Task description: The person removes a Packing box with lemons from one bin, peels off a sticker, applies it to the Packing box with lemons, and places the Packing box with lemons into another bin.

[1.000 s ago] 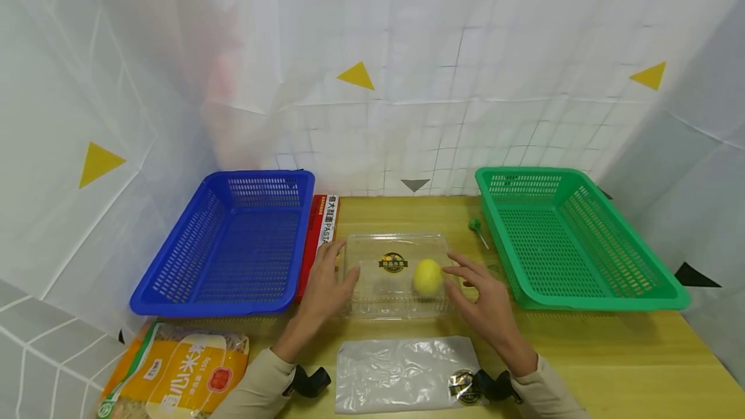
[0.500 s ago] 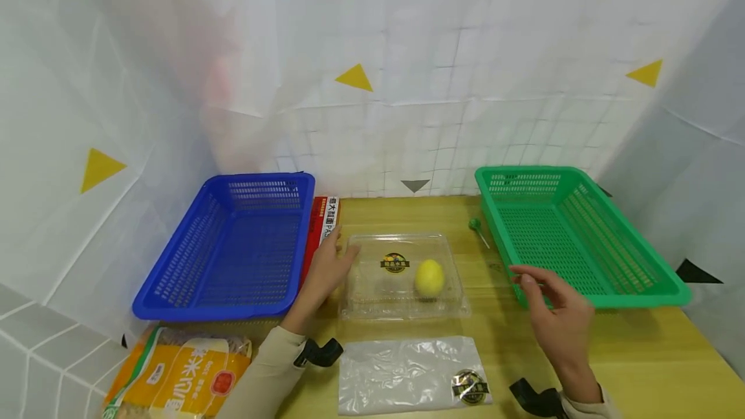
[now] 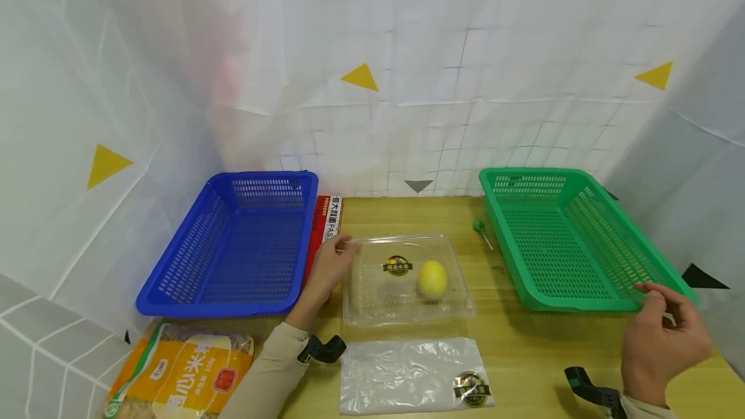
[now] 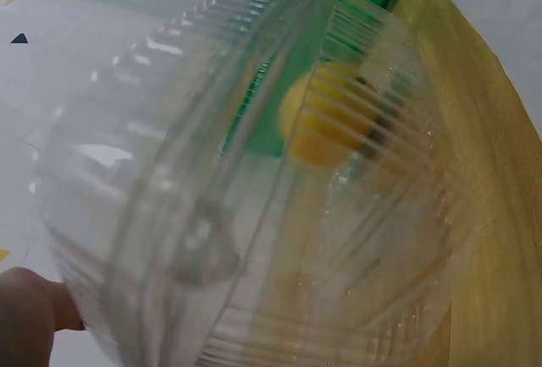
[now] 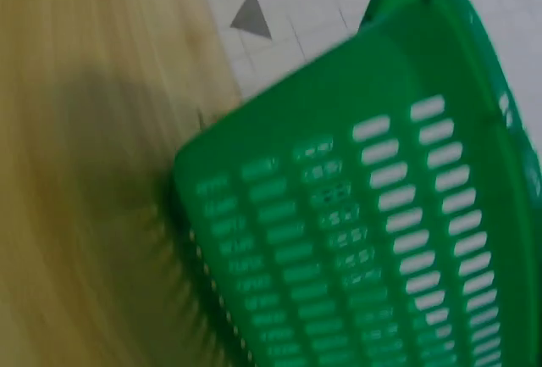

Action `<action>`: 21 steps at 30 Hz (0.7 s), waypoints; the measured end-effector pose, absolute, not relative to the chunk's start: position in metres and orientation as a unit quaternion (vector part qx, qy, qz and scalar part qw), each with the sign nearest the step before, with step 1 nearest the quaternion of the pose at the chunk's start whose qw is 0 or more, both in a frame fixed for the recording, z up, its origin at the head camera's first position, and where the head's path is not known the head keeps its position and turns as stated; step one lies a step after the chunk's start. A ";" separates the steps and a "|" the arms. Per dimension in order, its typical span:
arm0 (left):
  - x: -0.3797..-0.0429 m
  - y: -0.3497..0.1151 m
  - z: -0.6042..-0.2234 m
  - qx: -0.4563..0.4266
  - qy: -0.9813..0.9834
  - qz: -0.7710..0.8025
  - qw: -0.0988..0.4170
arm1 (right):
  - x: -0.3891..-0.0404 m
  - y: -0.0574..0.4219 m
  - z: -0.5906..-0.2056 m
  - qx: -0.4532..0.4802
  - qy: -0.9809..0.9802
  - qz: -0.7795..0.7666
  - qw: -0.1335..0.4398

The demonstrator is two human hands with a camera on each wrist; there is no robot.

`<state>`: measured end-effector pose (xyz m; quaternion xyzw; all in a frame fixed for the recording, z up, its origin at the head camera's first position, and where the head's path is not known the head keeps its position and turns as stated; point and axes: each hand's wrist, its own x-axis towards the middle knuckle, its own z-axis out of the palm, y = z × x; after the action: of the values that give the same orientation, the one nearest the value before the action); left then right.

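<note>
The right hand [image 3: 665, 335] had moved from just beside the box [image 3: 401, 290] to well right of it, fingers loosely bent, nothing seen in them. The left hand [image 3: 328, 271] was nearer, at the box's far left corner, thumb and forefinger slightly parted; whether they touched it could not be told. From those fingers the box stretched rightward and nearer, seemingly longest side to side, the lemon [image 3: 432, 280] in its right half.

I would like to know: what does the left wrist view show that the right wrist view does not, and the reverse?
Only the left wrist view: the clear box, the yellow fruit and part of the left hand.
Only the right wrist view: a large, near look at the green basket's slotted side.
Both: some green basket, table and white wall.
</note>
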<state>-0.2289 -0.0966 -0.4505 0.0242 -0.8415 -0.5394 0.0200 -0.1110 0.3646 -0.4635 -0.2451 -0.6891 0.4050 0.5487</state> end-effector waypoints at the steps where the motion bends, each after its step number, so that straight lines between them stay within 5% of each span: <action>1: -0.229 -0.097 -0.451 0.024 -0.842 -0.538 0.020 | -0.110 0.368 -0.465 -0.265 -0.685 0.397 0.551; 9: -0.227 -0.096 -0.452 0.006 -0.844 -0.537 0.012 | -0.104 0.388 -0.471 -0.397 -0.608 0.480 0.492; 21: -0.224 -0.090 -0.448 0.005 -0.775 -0.627 -0.076 | -0.101 0.431 -0.476 -0.336 -0.421 0.718 0.441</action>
<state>-0.2238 -0.0897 -0.4477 0.0047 -0.7749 -0.6275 -0.0762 -0.1011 0.4307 -0.4758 -0.3356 -0.4209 0.7180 0.4413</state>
